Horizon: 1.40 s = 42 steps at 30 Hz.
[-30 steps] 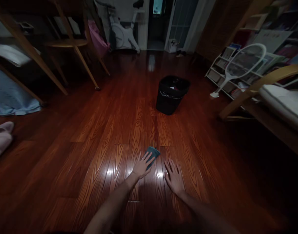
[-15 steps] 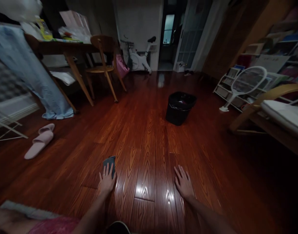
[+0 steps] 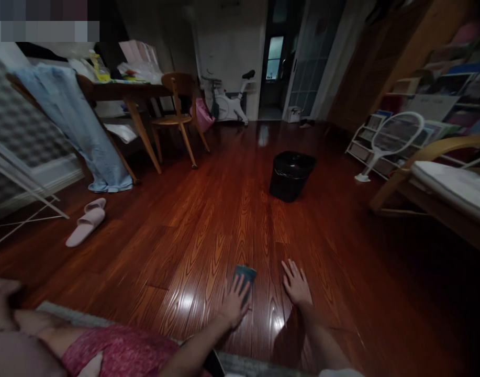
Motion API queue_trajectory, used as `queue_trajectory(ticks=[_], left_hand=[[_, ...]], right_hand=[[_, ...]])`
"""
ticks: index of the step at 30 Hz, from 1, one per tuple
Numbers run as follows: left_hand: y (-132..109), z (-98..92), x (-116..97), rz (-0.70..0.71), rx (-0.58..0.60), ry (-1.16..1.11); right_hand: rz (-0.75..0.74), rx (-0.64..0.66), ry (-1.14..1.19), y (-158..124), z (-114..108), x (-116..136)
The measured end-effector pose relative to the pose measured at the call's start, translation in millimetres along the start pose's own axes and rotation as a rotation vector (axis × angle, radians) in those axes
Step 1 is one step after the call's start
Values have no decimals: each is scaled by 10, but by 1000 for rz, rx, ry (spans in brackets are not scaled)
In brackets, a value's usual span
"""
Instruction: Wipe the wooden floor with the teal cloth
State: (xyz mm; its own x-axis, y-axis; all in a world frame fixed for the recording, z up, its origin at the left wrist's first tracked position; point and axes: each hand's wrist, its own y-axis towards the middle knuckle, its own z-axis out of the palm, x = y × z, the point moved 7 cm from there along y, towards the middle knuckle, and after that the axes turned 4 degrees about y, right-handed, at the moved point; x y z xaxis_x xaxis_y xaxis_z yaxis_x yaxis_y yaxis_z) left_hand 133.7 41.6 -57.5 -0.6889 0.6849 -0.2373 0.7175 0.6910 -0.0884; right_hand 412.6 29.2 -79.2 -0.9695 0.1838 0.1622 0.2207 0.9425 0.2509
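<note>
My left hand [image 3: 234, 302] lies flat on a small dark teal cloth [image 3: 245, 274], pressing it against the red-brown wooden floor [image 3: 208, 220]. Its fingers are spread over the cloth's near half. My right hand [image 3: 297, 285] rests flat on the bare floor just to the right of the cloth, fingers spread, holding nothing. Both forearms reach forward from the bottom of the view.
A black waste bin [image 3: 290, 175] stands ahead on the floor. A wooden table [image 3: 118, 94] and chair [image 3: 179, 110] are at back left, with blue fabric [image 3: 80, 125] hanging and pink slippers [image 3: 86, 225] nearby. A wooden lounger [image 3: 439, 178] sits right. Someone's pink-clad leg [image 3: 118, 351] lies at lower left.
My left hand slid the cloth to the left across the floor, then back right beside my right hand. The view also rose to show more of the room.
</note>
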Motion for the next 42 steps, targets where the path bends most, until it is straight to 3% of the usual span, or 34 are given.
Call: queue_trajectory(ticks=[3,5,7,10,13,18,20,22,25,27,33,37,39,42], left_hand=[[-137,85,-385,287,113,-94],[-195,41,-430,373,137,-123],[-182,-52,-309,363,120,-114],[-106,-199,148,172,68,-51],[-166,-319,835,-148,15,40],[-794,-467,2013,-776,-119,111],[-1068,-485,2285,-950,-171,97],[-1226,-482,2399,-1048,-195,88],[-1200,-472,2316,-1074,-179,122],[-1023,-466,2123,-991,-142,150],[-296,-346,1101,-443,-36,61],[-78,-190,457,-80,54,-4],[-73,-160,322,40,97,-15],[-126,-216,410,100,124,8]], right_hand=[[-6,-26,13,-1,50,-26],[-12,-44,18,3,84,-45],[-15,-57,16,9,108,-64],[-22,-54,8,18,128,-84],[-29,-39,3,22,136,-100],[-31,-42,-4,22,170,-132],[-35,-55,-1,22,197,-147],[-39,-75,4,21,218,-162],[-53,-95,9,16,223,-169],[-64,-95,10,12,208,-161],[-54,-83,11,10,152,-132],[-52,-79,21,12,139,-117],[-53,-78,25,10,124,-102],[-50,-76,23,5,97,-74]])
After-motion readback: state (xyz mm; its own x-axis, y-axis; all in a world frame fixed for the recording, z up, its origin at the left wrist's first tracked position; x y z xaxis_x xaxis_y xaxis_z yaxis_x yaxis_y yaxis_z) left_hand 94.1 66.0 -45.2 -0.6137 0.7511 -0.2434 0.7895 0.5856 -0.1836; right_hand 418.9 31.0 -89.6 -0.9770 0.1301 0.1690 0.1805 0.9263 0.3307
